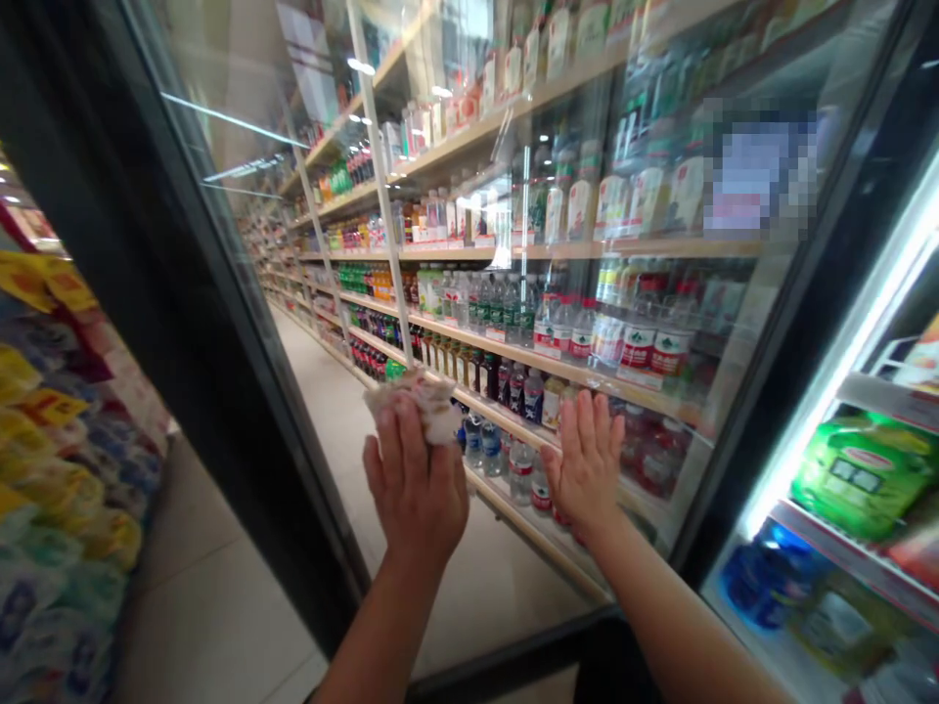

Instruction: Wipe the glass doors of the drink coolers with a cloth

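An open glass cooler door (514, 293) stands in front of me, and shelves of bottled drinks (558, 332) show through and in it. My left hand (415, 484) presses a crumpled whitish cloth (422, 396) against the glass, its fingers closed over the cloth. My right hand (587, 464) lies flat on the glass beside it, fingers stretched out and holding nothing.
The door's black frame (168, 293) runs down the left. Behind it on the right is the lit cooler interior (866, 489) with green and blue bottles. Packaged goods (59, 469) fill a rack at the far left, over a pale tiled floor (212, 606).
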A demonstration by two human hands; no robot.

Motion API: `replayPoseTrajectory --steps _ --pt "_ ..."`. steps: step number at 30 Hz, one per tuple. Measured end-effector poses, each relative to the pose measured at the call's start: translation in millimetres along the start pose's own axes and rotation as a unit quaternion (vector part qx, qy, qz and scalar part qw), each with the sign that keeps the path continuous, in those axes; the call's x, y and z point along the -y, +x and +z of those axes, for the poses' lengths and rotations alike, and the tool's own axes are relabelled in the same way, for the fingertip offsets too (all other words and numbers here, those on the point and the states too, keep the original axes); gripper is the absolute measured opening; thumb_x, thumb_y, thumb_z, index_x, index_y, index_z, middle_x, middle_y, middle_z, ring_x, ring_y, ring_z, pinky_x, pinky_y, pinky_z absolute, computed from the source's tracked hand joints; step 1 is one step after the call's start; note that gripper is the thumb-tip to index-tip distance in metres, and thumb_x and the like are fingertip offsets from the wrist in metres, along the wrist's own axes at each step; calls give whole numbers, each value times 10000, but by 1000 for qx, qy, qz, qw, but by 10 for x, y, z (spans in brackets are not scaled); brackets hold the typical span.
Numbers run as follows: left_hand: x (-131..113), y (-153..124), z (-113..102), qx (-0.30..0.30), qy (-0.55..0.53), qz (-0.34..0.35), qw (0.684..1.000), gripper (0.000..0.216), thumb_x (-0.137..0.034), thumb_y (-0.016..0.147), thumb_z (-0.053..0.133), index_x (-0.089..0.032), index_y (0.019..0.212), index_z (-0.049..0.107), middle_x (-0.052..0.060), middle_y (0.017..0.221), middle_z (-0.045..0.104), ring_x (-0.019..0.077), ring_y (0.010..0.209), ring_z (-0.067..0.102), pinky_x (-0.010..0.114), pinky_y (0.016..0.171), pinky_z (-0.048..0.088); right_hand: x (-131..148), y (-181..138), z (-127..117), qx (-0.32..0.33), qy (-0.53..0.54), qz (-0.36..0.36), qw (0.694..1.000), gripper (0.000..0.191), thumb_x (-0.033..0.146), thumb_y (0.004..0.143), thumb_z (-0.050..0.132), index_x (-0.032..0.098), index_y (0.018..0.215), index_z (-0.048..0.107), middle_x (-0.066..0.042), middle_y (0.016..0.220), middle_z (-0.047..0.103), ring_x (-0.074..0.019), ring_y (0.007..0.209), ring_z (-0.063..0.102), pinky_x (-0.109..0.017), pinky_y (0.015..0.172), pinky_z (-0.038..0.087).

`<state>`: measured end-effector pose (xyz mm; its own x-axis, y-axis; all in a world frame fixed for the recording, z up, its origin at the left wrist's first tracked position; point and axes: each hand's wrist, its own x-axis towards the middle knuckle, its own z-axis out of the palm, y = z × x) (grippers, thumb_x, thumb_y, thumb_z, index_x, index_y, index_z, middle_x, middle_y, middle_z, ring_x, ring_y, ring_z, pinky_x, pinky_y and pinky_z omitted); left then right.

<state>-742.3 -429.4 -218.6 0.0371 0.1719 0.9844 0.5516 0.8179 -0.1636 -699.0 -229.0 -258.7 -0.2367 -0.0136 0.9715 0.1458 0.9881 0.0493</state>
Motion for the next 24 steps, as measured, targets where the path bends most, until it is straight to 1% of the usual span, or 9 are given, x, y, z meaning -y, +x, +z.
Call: replayPoseTrajectory --steps 2,4,8,10,11,14,16,21,24 --pt "-47 -156 30 9 2 18 1000 560 -130 871 589 -182 1412 454 156 1634 180 314 1516 197 493 1210 224 4 -1 1 4 -1 -4 1000 723 317 972 445 176 1600 113 -179 1606 310 -312 1534 167 -575 1215 191" --pt "-23 -165 41 4 4 29 1000 654 -122 865 590 -194 1471 356 170 1629 194 316 1511 204 502 1218 197 11 2 -2 7 0 -6 1000 740 327 972 454 164 1600 99 -182 1602 319 -307 1537 154 -565 1221 176" --pt "120 194 31 -25 -4 7 1000 840 -95 891 527 -196 1569 41 191 1635 164 291 1528 121 543 1236 132 32 14 -23 8 11 7 1000 754 339 973 464 197 1603 74 -168 1595 340 -309 1517 238 -563 1222 172" --pt "141 330 23 -33 -8 -5 999 872 -91 905 497 -176 1573 -56 205 1632 162 279 1532 88 551 1237 129 40 17 -32 5 14 8 1000 758 342 972 469 194 1603 77 -168 1594 343 -308 1515 246 -556 1225 163" --pt "131 352 20 -27 -4 -11 1000 856 -97 910 493 -164 1578 -39 207 1628 174 279 1533 81 545 1239 126 42 17 -35 5 14 6 1000 759 341 971 472 186 1602 81 -169 1593 346 -305 1517 239 -549 1229 156" --pt "69 314 6 11 24 -25 999 737 -121 917 502 -160 1575 174 175 1621 216 281 1531 103 495 1247 126 43 25 -39 3 9 -5 1000 755 335 973 470 161 1600 88 -169 1581 368 -288 1529 204 -534 1239 133" --pt "57 328 -10 19 34 -12 999 690 -127 917 506 -185 1558 260 144 1618 240 280 1527 137 476 1247 131 42 37 -39 -4 11 -9 1000 743 330 977 457 154 1599 92 -162 1578 378 -276 1539 166 -526 1244 118" --pt "95 683 -42 31 -16 -33 999 643 -159 947 476 -257 1553 281 92 1607 296 280 1529 119 530 1251 88 43 59 -30 -25 21 -6 999 711 329 988 435 146 1596 116 -148 1579 382 -241 1552 98 -488 1254 83" --pt "-27 742 -10 33 -24 -18 999 623 -161 942 495 -248 1536 330 71 1608 297 263 1537 60 488 1262 63 46 55 -24 -22 21 -7 1000 722 344 984 448 149 1596 118 -144 1588 366 -245 1552 95 -497 1253 89"
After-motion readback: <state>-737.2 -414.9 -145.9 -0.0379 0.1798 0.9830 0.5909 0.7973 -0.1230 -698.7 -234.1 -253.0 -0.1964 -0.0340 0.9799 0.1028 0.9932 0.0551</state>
